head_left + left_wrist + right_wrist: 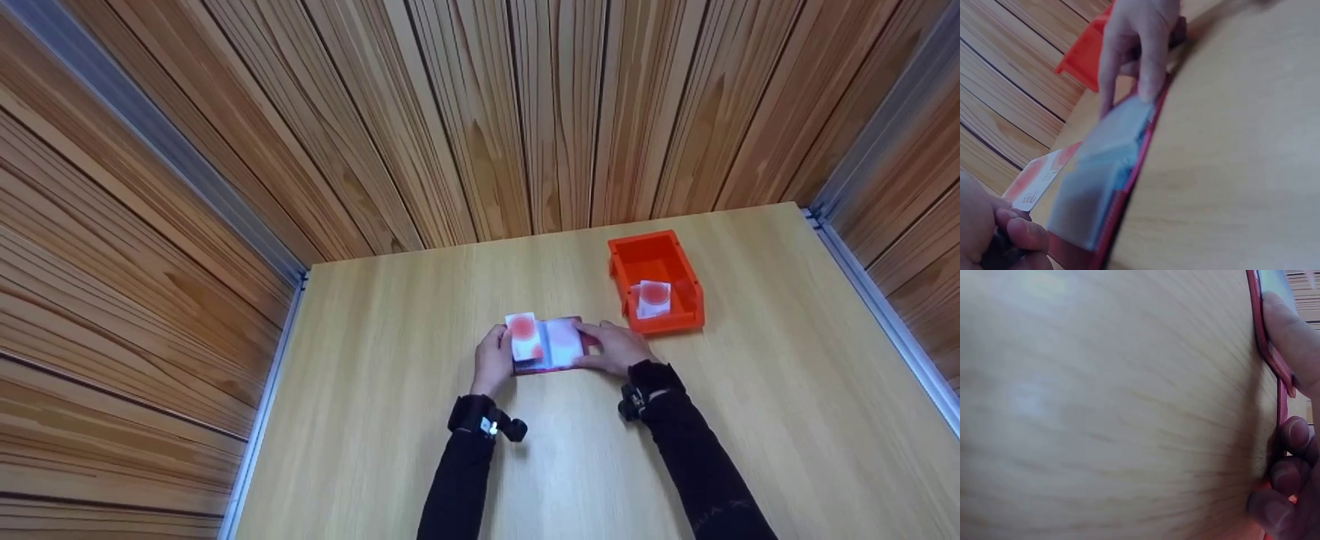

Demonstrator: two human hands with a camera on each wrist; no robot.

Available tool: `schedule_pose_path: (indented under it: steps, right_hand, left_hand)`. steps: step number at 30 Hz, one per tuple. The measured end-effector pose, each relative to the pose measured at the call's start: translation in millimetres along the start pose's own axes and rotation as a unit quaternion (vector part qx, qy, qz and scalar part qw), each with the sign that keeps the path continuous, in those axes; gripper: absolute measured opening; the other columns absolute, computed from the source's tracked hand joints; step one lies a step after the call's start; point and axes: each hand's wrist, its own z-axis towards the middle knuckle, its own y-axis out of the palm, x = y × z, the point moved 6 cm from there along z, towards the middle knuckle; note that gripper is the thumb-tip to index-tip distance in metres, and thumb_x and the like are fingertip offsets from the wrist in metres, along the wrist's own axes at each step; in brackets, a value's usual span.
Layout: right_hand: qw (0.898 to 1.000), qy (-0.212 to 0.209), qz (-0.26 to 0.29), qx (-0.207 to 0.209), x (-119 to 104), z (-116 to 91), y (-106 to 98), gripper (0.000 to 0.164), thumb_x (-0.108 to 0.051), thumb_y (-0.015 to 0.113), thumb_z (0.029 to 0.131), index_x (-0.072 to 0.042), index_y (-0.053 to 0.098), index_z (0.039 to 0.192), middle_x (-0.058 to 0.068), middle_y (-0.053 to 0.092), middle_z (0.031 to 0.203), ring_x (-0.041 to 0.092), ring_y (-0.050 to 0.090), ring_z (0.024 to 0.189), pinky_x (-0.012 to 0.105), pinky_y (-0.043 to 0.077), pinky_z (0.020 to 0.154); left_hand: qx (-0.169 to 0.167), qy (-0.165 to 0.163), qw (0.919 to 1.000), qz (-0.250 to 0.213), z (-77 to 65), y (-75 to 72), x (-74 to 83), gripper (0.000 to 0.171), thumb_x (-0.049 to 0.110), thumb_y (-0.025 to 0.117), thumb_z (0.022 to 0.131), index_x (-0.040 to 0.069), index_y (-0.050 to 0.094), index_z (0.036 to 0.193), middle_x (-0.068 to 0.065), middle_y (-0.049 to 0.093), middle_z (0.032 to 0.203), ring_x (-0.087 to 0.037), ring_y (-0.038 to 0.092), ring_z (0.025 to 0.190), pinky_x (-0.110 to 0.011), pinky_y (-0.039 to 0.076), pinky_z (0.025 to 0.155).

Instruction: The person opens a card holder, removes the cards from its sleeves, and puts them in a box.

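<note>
A red card holder (562,343) with clear plastic sleeves lies opened out on the table. My left hand (493,361) pinches a white card (523,330) with red round marks, held over the holder's left half. In the left wrist view, this card (1036,177) tilts up above the sleeves (1114,132), and some print shows on it. At the holder's right end, my right hand (616,349) grips the edge, thumb on the near side and fingers on the far side. The right wrist view shows the thumb (1292,334) lying along the red border.
An orange-red open bin (652,259) stands at the back right, just beyond my right hand. Inside it lie white cards (654,298) with red marks. Wood-panelled walls (480,127) close off the table (375,420) at the back and sides.
</note>
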Motion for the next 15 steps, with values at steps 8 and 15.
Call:
schedule_pose_path:
  steps: [8,15]
  right_hand:
    - [1.0,-0.011,-0.005,0.006,1,1,3,0.085,-0.052,0.082,0.084,-0.023,0.048,0.156,0.006,0.044,0.085,0.022,0.041,0.072,0.035,0.028,0.065]
    - [1.0,0.002,-0.008,0.0,1,0,1,0.086,-0.053,0.081,0.085,-0.025,0.045,0.158,0.008,0.049,0.09,0.024,0.045,0.078,0.037,0.031,0.068]
  left_hand:
    - [0.003,0.029,0.9981,-0.055,-2.9,-13.0,36.2,0.023,0.014,0.051,0.108,0.005,0.057,0.087,0.005,0.039,0.071,-0.012,0.044,0.069,-0.024,0.035,0.062]
    - [-0.033,0.022,0.9941,-0.101,-3.3,-12.4,59.9,0.025,0.019,0.048,0.111,0.008,0.056,0.09,0.005,0.041,0.066,-0.01,0.044,0.055,-0.022,0.034,0.05]
